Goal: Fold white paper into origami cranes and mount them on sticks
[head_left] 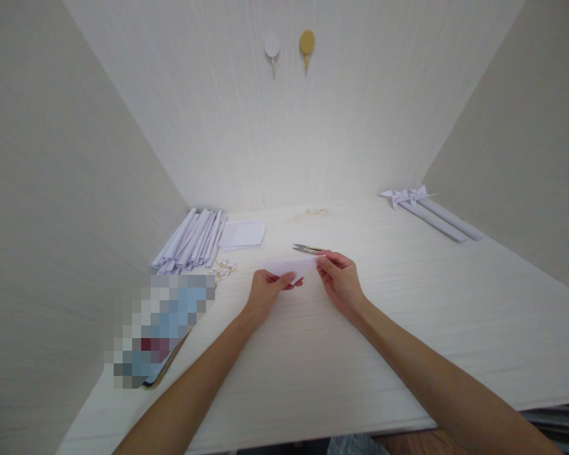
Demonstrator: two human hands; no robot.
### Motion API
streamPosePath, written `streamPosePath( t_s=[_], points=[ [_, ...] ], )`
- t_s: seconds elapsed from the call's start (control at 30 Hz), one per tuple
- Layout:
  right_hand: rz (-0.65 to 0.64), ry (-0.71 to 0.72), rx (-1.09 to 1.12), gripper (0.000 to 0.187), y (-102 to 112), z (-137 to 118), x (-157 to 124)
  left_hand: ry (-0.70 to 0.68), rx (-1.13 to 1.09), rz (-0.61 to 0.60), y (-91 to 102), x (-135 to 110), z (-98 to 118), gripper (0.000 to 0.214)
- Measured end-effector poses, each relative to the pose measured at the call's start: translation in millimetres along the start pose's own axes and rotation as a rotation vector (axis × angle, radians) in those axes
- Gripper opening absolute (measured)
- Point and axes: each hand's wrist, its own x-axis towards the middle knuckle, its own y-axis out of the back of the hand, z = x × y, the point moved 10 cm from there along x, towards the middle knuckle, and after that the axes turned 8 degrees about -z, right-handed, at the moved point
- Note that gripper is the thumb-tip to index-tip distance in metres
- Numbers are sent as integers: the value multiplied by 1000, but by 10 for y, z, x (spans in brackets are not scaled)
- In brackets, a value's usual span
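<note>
A folded piece of white paper, roughly triangular, is held above the table between both hands. My left hand grips its lower left part, thumb on top and fingers underneath. At the paper's right corner, my right hand pinches it between thumb and fingertips. Just beyond the right hand lies a pair of small snips, blades pointing left, its rear end hidden behind the fingers. To the left of the paper is a scatter of small pale pieces, too small to make out.
Rolled paper sticks are piled at the back left, beside a stack of paper squares. Two paper pinwheels on sticks lie at the back right. A blurred-out phone-like object is at left. Tan bits lie near the back wall.
</note>
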Motion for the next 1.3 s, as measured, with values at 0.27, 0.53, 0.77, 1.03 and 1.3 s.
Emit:
streamPosePath(
  t_s=[0.27, 0.53, 0.77, 1.03, 1.3],
  points=[
    [-8, 28, -20, 14, -18, -44, 1, -4, -9, -9, 1, 14, -21, 31],
    [-19, 63, -47, 13, -10, -59, 6, 1, 3, 0, 0, 6, -1, 34],
    [-3, 44, -30, 13, -1, -48, 3, 8, -9, 1, -3, 2, -1, 31],
    [-29, 47, -24, 13, -38, -75, -4, -1, -29, -14, -19, 4, 11, 27],
    [-84, 71, -2, 15, -71, -86, 3, -17, -21, -27, -22, 10, 3, 24]
  ],
)
